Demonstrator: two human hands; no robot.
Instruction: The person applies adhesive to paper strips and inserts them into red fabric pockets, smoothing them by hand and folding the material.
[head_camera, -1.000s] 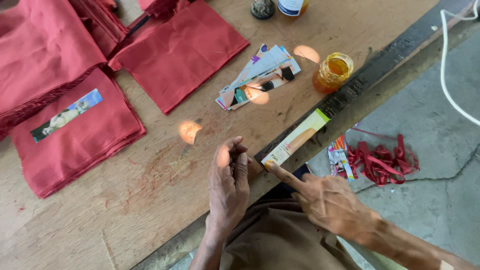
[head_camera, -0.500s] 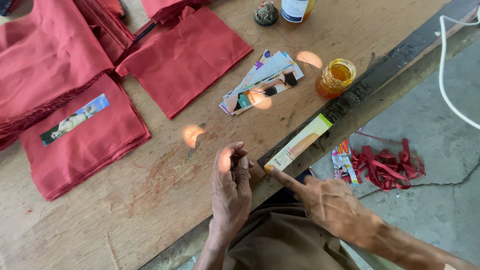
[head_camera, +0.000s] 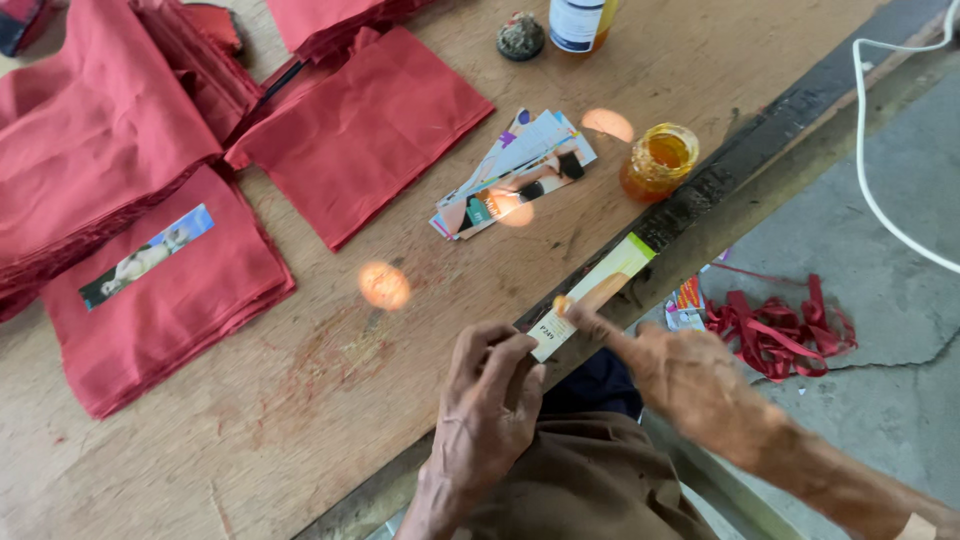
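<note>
My left hand (head_camera: 492, 395) pinches the near end of a long printed paper strip (head_camera: 600, 290) that lies along the wooden table's dark front edge (head_camera: 720, 175). My right hand (head_camera: 685, 375) has its forefinger stretched out, and the fingertip touches the strip close to my left hand. An open glass jar of amber liquid (head_camera: 658, 160) stands just beyond the strip's far end. A small fan of printed paper strips (head_camera: 515, 175) lies on the table farther in.
Red cloth pieces lie over the table: a single one (head_camera: 370, 125), a stack bearing a pasted strip (head_camera: 160, 290), a big pile (head_camera: 80, 150). A bottle (head_camera: 580, 20) and small round lump (head_camera: 521, 36) stand behind. Red ribbon scraps (head_camera: 780, 325) and white cable (head_camera: 875, 180) are on the floor.
Both hands stay on the strip at the table edge. My right forefinger has slid slightly along the strip; the view has shifted a little.
</note>
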